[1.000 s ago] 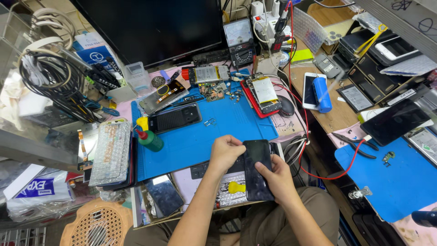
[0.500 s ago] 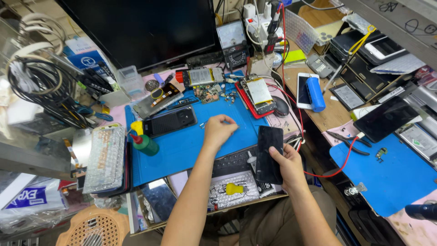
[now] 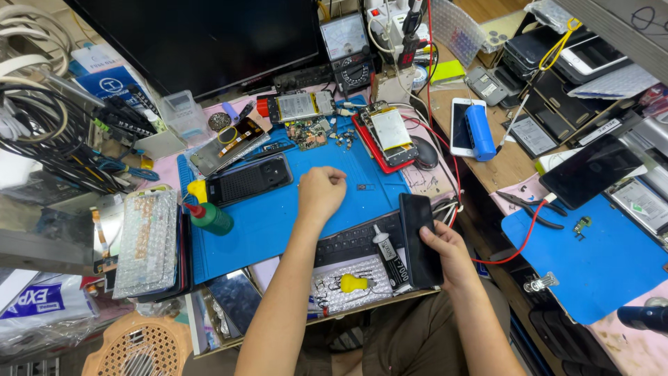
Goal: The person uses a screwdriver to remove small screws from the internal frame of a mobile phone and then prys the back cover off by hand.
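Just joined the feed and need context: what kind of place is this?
Most likely a phone repair bench: opened phones with exposed insides lie on a blue work mat, an analog multimeter stands behind, and the right hand holds a dark phone.

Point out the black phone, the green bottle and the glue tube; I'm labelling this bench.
black phone (image 3: pixel 419 240), head view, middle of its dark back, held by the right hand (image 3: pixel 449 254).
green bottle (image 3: pixel 212 218), head view, its body.
glue tube (image 3: pixel 390 256), head view, its black barrel.
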